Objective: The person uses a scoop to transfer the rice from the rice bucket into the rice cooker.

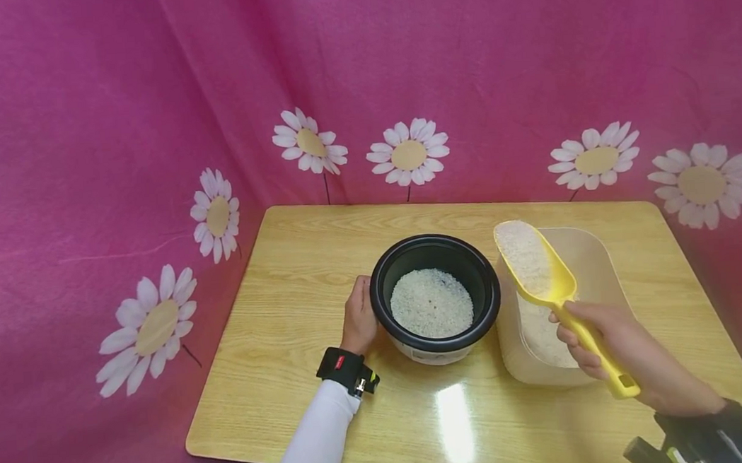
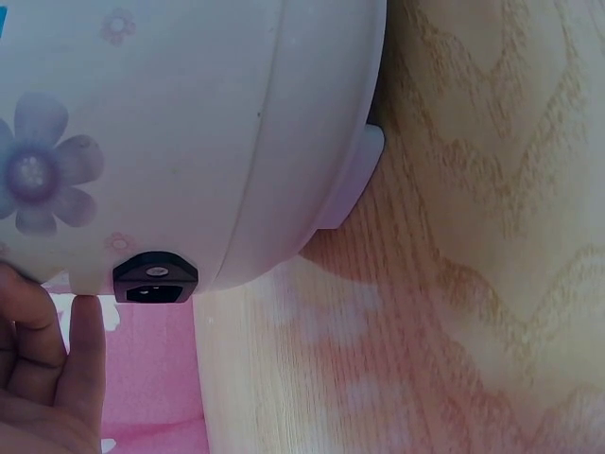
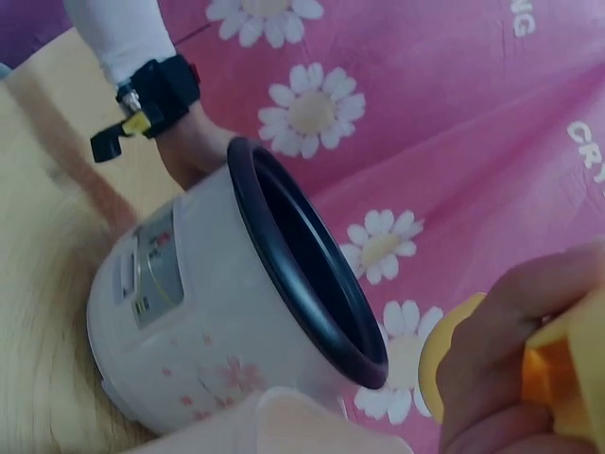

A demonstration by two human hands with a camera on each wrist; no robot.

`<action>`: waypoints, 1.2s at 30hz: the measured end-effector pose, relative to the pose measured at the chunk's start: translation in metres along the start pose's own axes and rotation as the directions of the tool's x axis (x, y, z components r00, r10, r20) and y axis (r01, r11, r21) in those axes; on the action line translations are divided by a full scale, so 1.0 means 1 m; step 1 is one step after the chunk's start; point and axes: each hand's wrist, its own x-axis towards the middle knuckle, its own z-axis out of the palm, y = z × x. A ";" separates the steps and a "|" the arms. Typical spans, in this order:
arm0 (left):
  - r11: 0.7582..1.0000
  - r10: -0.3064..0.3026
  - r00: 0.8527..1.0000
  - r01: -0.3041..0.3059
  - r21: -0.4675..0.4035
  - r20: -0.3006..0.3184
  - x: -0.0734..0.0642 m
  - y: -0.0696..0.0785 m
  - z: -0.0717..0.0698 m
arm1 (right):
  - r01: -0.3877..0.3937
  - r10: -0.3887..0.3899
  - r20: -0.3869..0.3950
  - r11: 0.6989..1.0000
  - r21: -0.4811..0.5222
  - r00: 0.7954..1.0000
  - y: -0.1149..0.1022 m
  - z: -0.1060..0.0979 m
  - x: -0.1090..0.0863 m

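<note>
A white rice cooker [image 1: 439, 357] with a black rim stands on the table, and white rice [image 1: 431, 303] covers the bottom of its dark inside. My left hand [image 1: 359, 321] rests against the cooker's left side, just below the rim. In the left wrist view, the fingers [image 2: 87, 345] touch the cooker's wall beside a black power socket [image 2: 156, 279]. My right hand [image 1: 614, 340] grips the handle of a yellow scoop [image 1: 562, 283]. Rice [image 1: 525, 254] fills the scoop's bowl, which hangs over the left part of a pale plastic bin [image 1: 592, 253]. More rice [image 1: 546, 334] lies inside the bin.
Cooker and bin stand close side by side on a wooden table [image 1: 287, 321]. A pink cloth [image 1: 475, 55] with printed daisies rises behind the table and along its sides. In the right wrist view, the cooker's front panel [image 3: 159, 270] shows.
</note>
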 end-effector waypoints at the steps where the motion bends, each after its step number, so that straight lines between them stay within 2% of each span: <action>1: 1.000 -0.006 1.000 0.006 0.001 0.002 0.000 0.000 0.000 | -0.012 0.011 -0.001 1.000 -0.012 1.000 -0.001 0.003 0.002; 5: 1.000 -0.023 1.000 0.023 0.002 0.004 0.000 0.000 -0.001 | -0.056 0.056 0.003 0.997 -0.058 0.998 -0.003 0.016 0.009; 10: 1.000 -0.005 1.000 0.005 0.004 -0.009 0.001 -0.001 0.000 | -0.057 0.061 0.021 0.987 -0.152 0.998 -0.003 0.029 0.015; 14: 1.000 0.007 1.000 -0.006 0.002 -0.015 0.000 -0.002 0.000 | -0.071 0.065 -0.032 0.961 -0.266 0.997 -0.003 0.041 0.021; 18: 1.000 -0.014 1.000 0.014 -0.005 -0.005 0.001 -0.002 0.001 | -0.091 0.065 -0.086 0.931 -0.353 0.994 -0.002 0.052 0.029; 23: 1.000 -0.023 1.000 0.023 -0.008 0.001 0.002 -0.001 0.001 | -0.080 0.045 -0.088 0.894 -0.442 0.995 -0.002 0.056 0.037; 26: 1.000 -0.025 1.000 0.025 -0.005 0.003 0.003 -0.002 0.000 | -0.064 0.017 -0.094 0.852 -0.519 0.995 -0.002 0.057 0.040; 30: 1.000 -0.026 1.000 0.026 -0.001 0.005 0.002 -0.001 -0.001 | -0.034 -0.041 -0.103 0.771 -0.636 0.994 -0.002 0.060 0.045; 36: 1.000 -0.016 1.000 0.016 0.014 0.003 0.002 -0.002 -0.001 | -0.022 -0.099 -0.117 0.665 -0.747 0.988 0.000 0.064 0.052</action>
